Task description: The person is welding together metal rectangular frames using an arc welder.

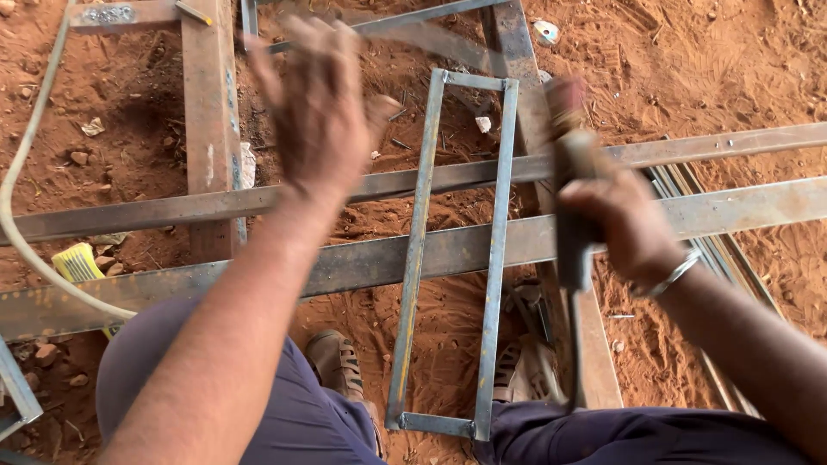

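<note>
Two long flat steel bars (413,250) cross the view from left to right, lying on red dirt ground (715,60), with a strip of open soil between them. One narrow rectangular steel frame (452,250) lies across both bars, its long sides running away from the person; its far short edge sits beyond the upper bar and its near short edge reaches down between the person's knees. Inside the frame, bare dirt shows through.

The right hand (624,228) is clenched around the handle of a welding electrode holder (573,198), which stands just right of the frame's right rail, over the bars; a thin dark cable hangs down from it. A metal bangle (676,274) circles that wrist. The left hand (319,108) is blurred, raised above the frame's upper left with fingers spread, grip released, holding nothing.

One wide vertical steel post (211,120) lies left of the frame, and another slanted bar (534,112) lies to its right under the holder. One pale hose (26,189) curves along the left edge. One sandalled foot (338,362) rests on the dirt just left of the frame's near end; the ground at upper right lies open.
</note>
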